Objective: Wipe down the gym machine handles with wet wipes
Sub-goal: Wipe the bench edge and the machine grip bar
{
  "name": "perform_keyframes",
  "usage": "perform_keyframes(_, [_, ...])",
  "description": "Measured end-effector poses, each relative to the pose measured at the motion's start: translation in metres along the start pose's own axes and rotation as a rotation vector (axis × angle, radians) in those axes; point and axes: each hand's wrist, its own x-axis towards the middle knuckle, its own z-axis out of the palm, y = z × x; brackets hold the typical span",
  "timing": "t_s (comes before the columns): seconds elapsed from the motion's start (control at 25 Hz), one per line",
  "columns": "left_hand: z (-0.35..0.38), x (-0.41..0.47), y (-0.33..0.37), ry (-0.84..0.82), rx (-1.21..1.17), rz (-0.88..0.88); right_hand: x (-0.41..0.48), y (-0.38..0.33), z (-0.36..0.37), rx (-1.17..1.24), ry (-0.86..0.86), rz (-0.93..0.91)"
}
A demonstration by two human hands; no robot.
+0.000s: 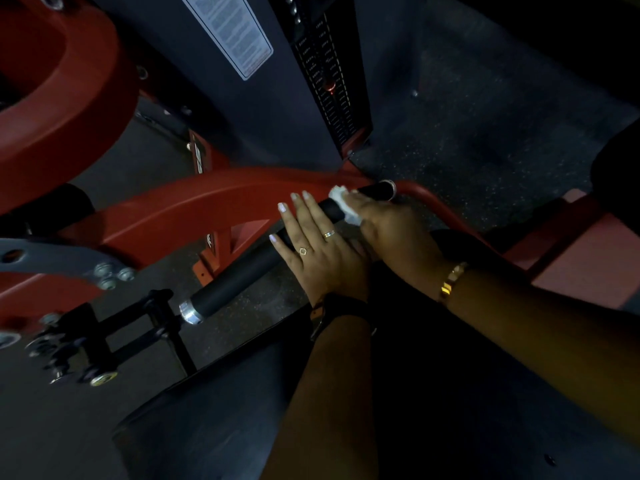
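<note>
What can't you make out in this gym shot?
Head view:
Label wording on the machine panel: blurred and too small.
Weight stack numbers: too small, dim.
Wet wipe: mostly covered by the right hand.
Handle middle: hidden under the left hand.

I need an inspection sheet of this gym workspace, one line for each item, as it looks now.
surface: dark speckled floor
job's things: black handle, slanted; white wipe on it near its far end
clutter: nothing seen
grips: left hand lies on the handle, fingers straight; right hand holds the wipe against the handle
cables: nothing seen
surroundings: red frame, weight stack, label
</note>
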Motion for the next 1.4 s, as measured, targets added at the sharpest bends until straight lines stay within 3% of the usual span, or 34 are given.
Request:
perform_keyframes(0.08, [-0.002, -0.001, 0.002, -0.019, -0.002, 0.014, 0.026, 0.023, -0.002, -0.127, 0.012, 0.286])
perform_keyframes(0.16, [-0.001, -0.002, 0.000, -0.007, 0.014, 0.013, 0.043, 0.016, 0.003, -0.133, 0.048, 0.386])
perform_keyframes(0.24, [0.003, 0.000, -0.002, 0.020, 0.049, 0.011, 0.035, -0.010, 0.017, -0.023, 0.093, 0.195])
perform_keyframes(0.36, [0.002, 0.002, -0.004, 0.041, 0.068, 0.029, 0.001, -0.028, 0.020, -0.020, 0.027, -0.012])
perform_keyframes(0.52, [-0.007, -0.001, -0.010, -0.039, -0.067, 0.044, 0.022, -0.012, 0.004, -0.052, 0.162, 0.157])
perform_keyframes(0.72, [-0.029, -0.030, -0.064, -0.139, -0.050, -0.065, -0.002, -0.035, 0.026, -0.265, 0.000, -0.265])
perform_keyframes(0.88, [-0.042, -0.040, -0.128, -0.147, 0.008, -0.049, 0.022, -0.059, 0.028, -0.252, -0.020, -0.042])
perform_keyframes(1.04, [-0.044, -0.043, -0.138, -0.145, -0.046, -0.038, -0.019, -0.126, 0.088, -0.250, -0.040, -0.334])
perform_keyframes(1.16, [-0.049, -0.039, -0.131, -0.172, -0.084, -0.077, -0.030, -0.091, 0.071, -0.328, -0.027, -0.500])
perform_keyframes(1.28, [-0.049, -0.038, -0.132, -0.166, -0.115, -0.077, -0.006, -0.084, 0.062, -0.376, 0.103, -0.373])
perform_keyframes(1.4, [-0.048, -0.038, -0.136, -0.062, -0.318, -0.130, -0.013, -0.129, 0.096, -0.258, 0.044, -0.393])
